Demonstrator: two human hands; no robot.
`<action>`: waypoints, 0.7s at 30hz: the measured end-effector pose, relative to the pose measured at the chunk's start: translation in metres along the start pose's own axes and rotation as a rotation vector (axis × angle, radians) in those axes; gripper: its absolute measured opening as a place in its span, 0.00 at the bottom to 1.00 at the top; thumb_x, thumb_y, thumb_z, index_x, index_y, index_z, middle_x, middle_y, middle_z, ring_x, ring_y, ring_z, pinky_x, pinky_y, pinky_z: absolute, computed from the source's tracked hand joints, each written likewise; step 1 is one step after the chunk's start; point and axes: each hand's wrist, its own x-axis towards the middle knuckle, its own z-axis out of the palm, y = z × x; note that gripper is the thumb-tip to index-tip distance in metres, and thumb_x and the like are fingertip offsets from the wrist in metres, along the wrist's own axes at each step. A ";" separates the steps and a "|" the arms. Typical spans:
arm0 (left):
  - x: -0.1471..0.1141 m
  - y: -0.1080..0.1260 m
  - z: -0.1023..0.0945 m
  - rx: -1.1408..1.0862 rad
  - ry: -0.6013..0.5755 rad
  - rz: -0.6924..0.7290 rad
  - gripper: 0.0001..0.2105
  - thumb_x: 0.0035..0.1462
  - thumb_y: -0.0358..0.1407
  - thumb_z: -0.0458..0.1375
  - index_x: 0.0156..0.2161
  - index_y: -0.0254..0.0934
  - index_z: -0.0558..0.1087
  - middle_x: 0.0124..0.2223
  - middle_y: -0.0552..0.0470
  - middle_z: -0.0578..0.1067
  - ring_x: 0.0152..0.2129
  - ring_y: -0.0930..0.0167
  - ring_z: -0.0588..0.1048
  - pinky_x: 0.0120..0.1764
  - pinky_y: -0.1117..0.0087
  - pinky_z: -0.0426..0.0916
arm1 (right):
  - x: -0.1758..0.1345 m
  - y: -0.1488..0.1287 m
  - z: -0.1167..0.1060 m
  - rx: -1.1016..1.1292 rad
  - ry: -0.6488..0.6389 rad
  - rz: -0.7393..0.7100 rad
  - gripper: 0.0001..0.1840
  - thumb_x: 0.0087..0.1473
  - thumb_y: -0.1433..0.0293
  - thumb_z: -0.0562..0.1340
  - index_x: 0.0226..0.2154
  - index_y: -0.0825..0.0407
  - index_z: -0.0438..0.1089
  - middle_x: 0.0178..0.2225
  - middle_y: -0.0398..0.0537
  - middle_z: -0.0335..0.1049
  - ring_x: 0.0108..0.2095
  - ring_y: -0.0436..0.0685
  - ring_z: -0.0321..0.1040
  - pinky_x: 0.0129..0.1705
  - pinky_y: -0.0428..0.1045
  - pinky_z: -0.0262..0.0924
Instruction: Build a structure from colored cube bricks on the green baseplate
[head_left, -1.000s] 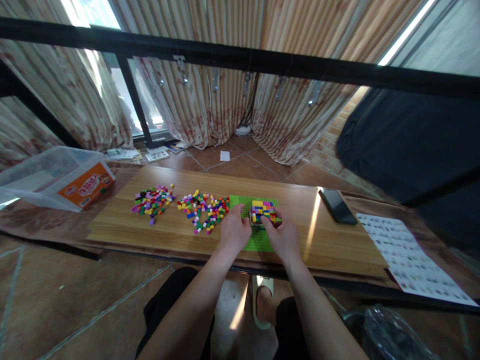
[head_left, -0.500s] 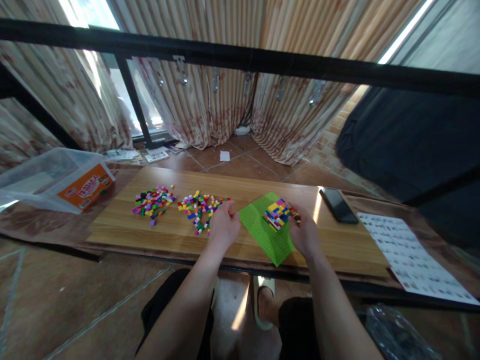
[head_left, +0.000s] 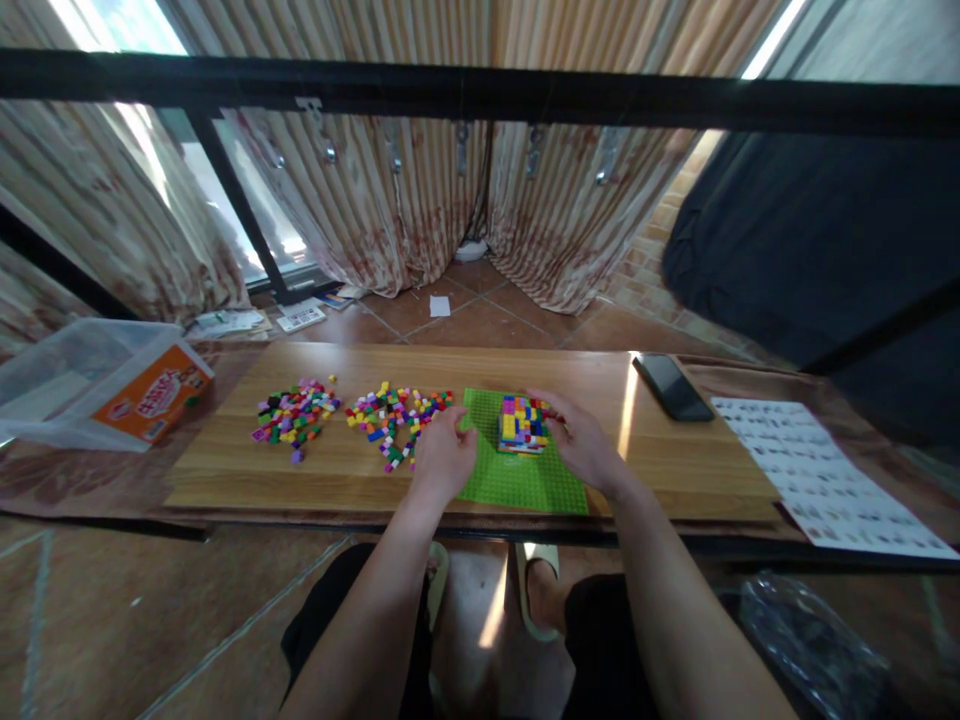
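Bricks [head_left: 523, 425] in many colours stood stacked as a block on the green baseplate [head_left: 495, 485], which lay on the counter [head_left: 300, 485]. The right hand [head_left: 586, 442] curved around the block's right side; whether it pinched anything could not be told. The left hand [head_left: 444, 455] was at the baseplate's left edge, fingers bent, its grip equally unclear. A loose heap [head_left: 300, 408] lay farther left.

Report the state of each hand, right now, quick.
Left hand: partly curled, at left side of green baseplate; grip can't be told.
Right hand: against right side of brick block; grip can't be told.
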 end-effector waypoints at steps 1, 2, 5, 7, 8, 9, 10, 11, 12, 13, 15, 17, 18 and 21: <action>0.000 -0.001 0.000 -0.005 -0.001 0.011 0.15 0.54 0.29 0.57 0.47 0.33 0.74 0.40 0.43 0.79 0.34 0.64 0.77 0.43 0.62 0.70 | 0.002 -0.002 0.002 -0.010 0.020 -0.003 0.26 0.54 0.77 0.51 0.54 0.47 0.66 0.51 0.49 0.71 0.50 0.57 0.68 0.53 0.58 0.63; 0.000 -0.002 0.000 -0.015 0.003 0.017 0.14 0.53 0.29 0.57 0.47 0.34 0.74 0.40 0.43 0.79 0.34 0.65 0.77 0.43 0.62 0.70 | 0.003 -0.003 0.003 -0.020 0.042 -0.004 0.26 0.54 0.77 0.51 0.53 0.47 0.67 0.50 0.49 0.72 0.48 0.57 0.69 0.52 0.57 0.64; 0.004 -0.010 -0.004 -0.058 0.058 0.001 0.14 0.53 0.28 0.57 0.46 0.34 0.75 0.42 0.42 0.79 0.35 0.65 0.77 0.43 0.63 0.70 | 0.002 -0.007 0.003 -0.042 0.148 -0.003 0.22 0.55 0.76 0.52 0.50 0.49 0.69 0.46 0.51 0.73 0.43 0.57 0.70 0.46 0.56 0.67; 0.008 -0.018 -0.011 -0.127 0.140 -0.033 0.13 0.52 0.28 0.57 0.44 0.34 0.75 0.43 0.42 0.79 0.35 0.65 0.77 0.43 0.63 0.69 | -0.001 -0.012 0.003 -0.037 0.259 0.016 0.19 0.55 0.74 0.53 0.48 0.50 0.71 0.44 0.52 0.74 0.40 0.57 0.71 0.43 0.55 0.67; 0.010 -0.022 -0.016 -0.191 0.196 -0.056 0.12 0.52 0.28 0.58 0.43 0.34 0.75 0.42 0.42 0.79 0.35 0.65 0.77 0.42 0.63 0.69 | -0.003 -0.016 0.004 -0.027 0.321 0.037 0.17 0.56 0.72 0.54 0.46 0.50 0.71 0.42 0.51 0.74 0.38 0.56 0.71 0.42 0.54 0.68; 0.012 -0.025 -0.021 -0.278 0.258 -0.082 0.11 0.51 0.29 0.58 0.41 0.34 0.76 0.40 0.43 0.79 0.35 0.66 0.77 0.42 0.65 0.69 | -0.006 -0.022 0.006 -0.008 0.377 0.060 0.15 0.56 0.71 0.56 0.44 0.50 0.72 0.41 0.51 0.74 0.37 0.56 0.71 0.41 0.53 0.68; 0.014 -0.028 -0.027 -0.395 0.330 -0.112 0.10 0.50 0.29 0.58 0.40 0.34 0.76 0.38 0.45 0.79 0.34 0.68 0.76 0.41 0.67 0.70 | -0.008 -0.029 0.009 0.016 0.415 0.079 0.13 0.57 0.70 0.57 0.43 0.50 0.73 0.40 0.50 0.75 0.36 0.55 0.71 0.40 0.52 0.68; 0.014 -0.030 -0.033 -0.532 0.401 -0.149 0.09 0.50 0.30 0.59 0.38 0.34 0.76 0.36 0.47 0.79 0.32 0.70 0.76 0.39 0.69 0.70 | -0.011 -0.037 0.013 0.045 0.438 0.088 0.11 0.57 0.68 0.57 0.41 0.50 0.73 0.39 0.49 0.75 0.35 0.55 0.71 0.39 0.52 0.68; 0.015 -0.031 -0.040 -0.671 0.476 -0.197 0.08 0.49 0.30 0.60 0.37 0.34 0.75 0.33 0.49 0.78 0.29 0.72 0.75 0.35 0.72 0.69 | -0.013 -0.046 0.019 0.079 0.433 0.077 0.10 0.57 0.68 0.58 0.40 0.49 0.73 0.38 0.49 0.75 0.35 0.55 0.71 0.38 0.51 0.68; 0.014 -0.031 -0.046 -0.805 0.532 -0.243 0.08 0.48 0.31 0.60 0.36 0.34 0.75 0.31 0.51 0.77 0.26 0.74 0.74 0.31 0.75 0.68 | -0.015 -0.055 0.026 0.109 0.391 0.045 0.10 0.58 0.68 0.58 0.39 0.49 0.73 0.38 0.48 0.75 0.36 0.54 0.72 0.38 0.50 0.67; 0.012 -0.032 -0.057 -1.046 0.579 -0.326 0.08 0.46 0.30 0.61 0.35 0.34 0.74 0.28 0.54 0.76 0.21 0.78 0.71 0.25 0.79 0.64 | -0.018 -0.074 0.044 0.145 0.252 -0.039 0.09 0.58 0.69 0.57 0.39 0.48 0.73 0.37 0.47 0.75 0.36 0.54 0.72 0.38 0.49 0.67; 0.009 -0.032 -0.065 -1.238 0.557 -0.400 0.07 0.44 0.27 0.60 0.33 0.33 0.73 0.26 0.56 0.74 0.18 0.81 0.69 0.23 0.81 0.62 | -0.018 -0.087 0.064 0.131 0.090 -0.101 0.10 0.58 0.71 0.57 0.39 0.48 0.73 0.36 0.47 0.74 0.36 0.54 0.71 0.39 0.49 0.66; 0.008 -0.032 -0.068 -1.307 0.538 -0.431 0.06 0.44 0.26 0.60 0.32 0.32 0.72 0.25 0.57 0.73 0.17 0.82 0.68 0.23 0.82 0.61 | -0.018 -0.092 0.074 0.117 0.029 -0.105 0.11 0.58 0.72 0.56 0.39 0.49 0.73 0.36 0.47 0.74 0.37 0.54 0.71 0.40 0.49 0.65; 0.006 -0.034 -0.072 -1.401 0.516 -0.487 0.06 0.44 0.24 0.59 0.30 0.32 0.71 0.23 0.58 0.72 0.16 0.83 0.67 0.23 0.82 0.61 | -0.014 -0.096 0.101 0.044 -0.100 -0.063 0.10 0.58 0.73 0.57 0.39 0.49 0.74 0.37 0.47 0.74 0.38 0.55 0.71 0.42 0.49 0.63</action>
